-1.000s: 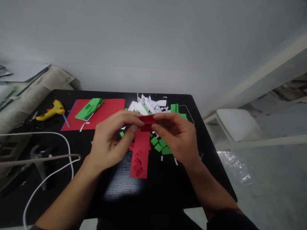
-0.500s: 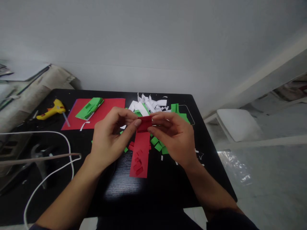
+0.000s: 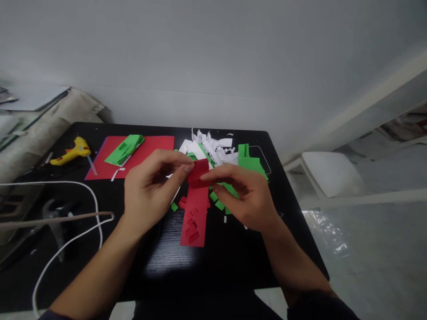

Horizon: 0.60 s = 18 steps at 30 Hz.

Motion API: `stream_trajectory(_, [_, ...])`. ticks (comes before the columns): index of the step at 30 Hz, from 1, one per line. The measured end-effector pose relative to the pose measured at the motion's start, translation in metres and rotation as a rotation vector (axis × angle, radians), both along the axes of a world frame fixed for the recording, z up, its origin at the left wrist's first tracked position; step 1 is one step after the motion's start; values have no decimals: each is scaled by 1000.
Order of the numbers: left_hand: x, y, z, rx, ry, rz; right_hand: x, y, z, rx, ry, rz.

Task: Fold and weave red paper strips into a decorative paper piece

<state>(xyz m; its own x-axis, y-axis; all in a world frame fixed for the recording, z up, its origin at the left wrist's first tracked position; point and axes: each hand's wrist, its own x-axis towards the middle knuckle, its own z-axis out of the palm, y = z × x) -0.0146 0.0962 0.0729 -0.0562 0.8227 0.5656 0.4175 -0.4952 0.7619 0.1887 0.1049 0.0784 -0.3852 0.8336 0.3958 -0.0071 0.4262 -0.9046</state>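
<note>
A small folded piece of red paper (image 3: 199, 171) is held up in front of me, above the middle of the black table. My left hand (image 3: 155, 189) pinches its left edge between thumb and fingers. On its lower right side, the fingertips of my right hand (image 3: 247, 193) grip the paper near a crease. Below it lies a long red paper strip (image 3: 194, 222) with several small red scraps on it. Green paper pieces (image 3: 251, 164) and a heap of white paper cuttings (image 3: 216, 144) lie behind my hands, partly hidden.
At the left, a yellow glue gun (image 3: 71, 152) lies beside a red sheet (image 3: 155, 149) bearing a folded green paper stack (image 3: 126, 150). A white cable (image 3: 90, 189) loops over the table's left side. A white stool (image 3: 330, 173) stands to the right.
My right hand has shifted slightly down along the red paper, its index finger now across the front. The paper's face has tilted more into view. My left hand keeps its pinch.
</note>
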Motion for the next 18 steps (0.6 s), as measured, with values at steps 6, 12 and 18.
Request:
stream_trajectory(6, [0,-1,1,-52,-35,-17,3,2,-1,-18,-34,-10])
stream_trajectory(12, [1,-1,0,-46,-58,-4,2,3,-5,52,-43,-30])
stream_trajectory(18, [3,-2,1,-28,-84,10,-1,4,-6,177,-44,-46])
